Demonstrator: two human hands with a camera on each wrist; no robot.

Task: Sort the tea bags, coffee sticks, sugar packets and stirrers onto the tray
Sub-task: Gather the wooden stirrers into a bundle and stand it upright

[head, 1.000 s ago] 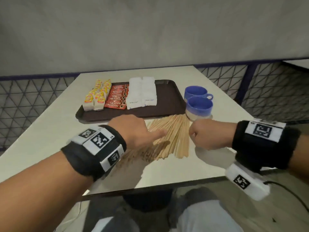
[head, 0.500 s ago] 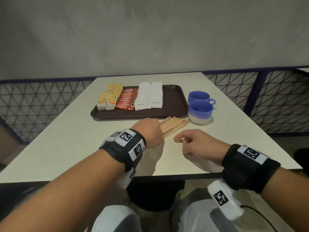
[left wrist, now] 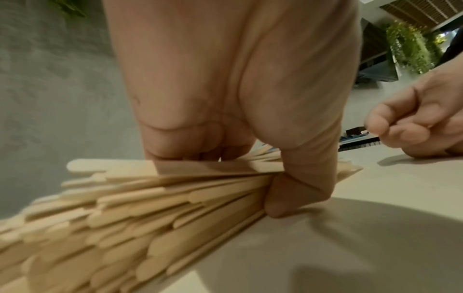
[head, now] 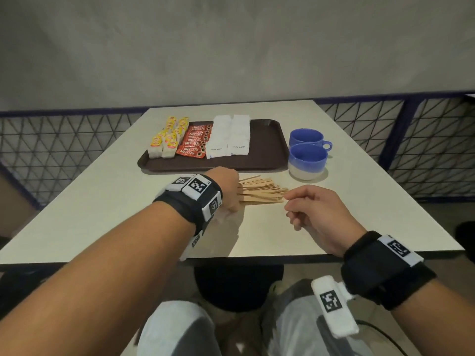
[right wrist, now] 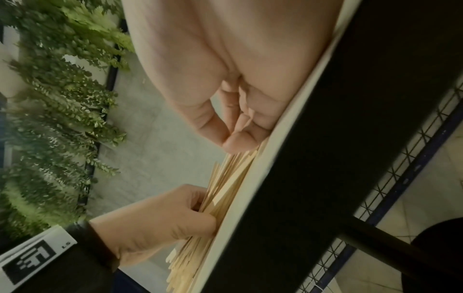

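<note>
A pale counter stands before a grey wall. Nearest, the right hand hovers at the tips of the stirrers, its fingers loosely curled and holding nothing. The left hand grips the other end of the bundle, thumb and fingers curled round it. Beyond, the tray already carries tea bags, coffee sticks and sugar packets; two blue cups sit beside it. The stirrers look like the last group: next, square the fanned bundle and lift it to the tray's bare right part.
</note>
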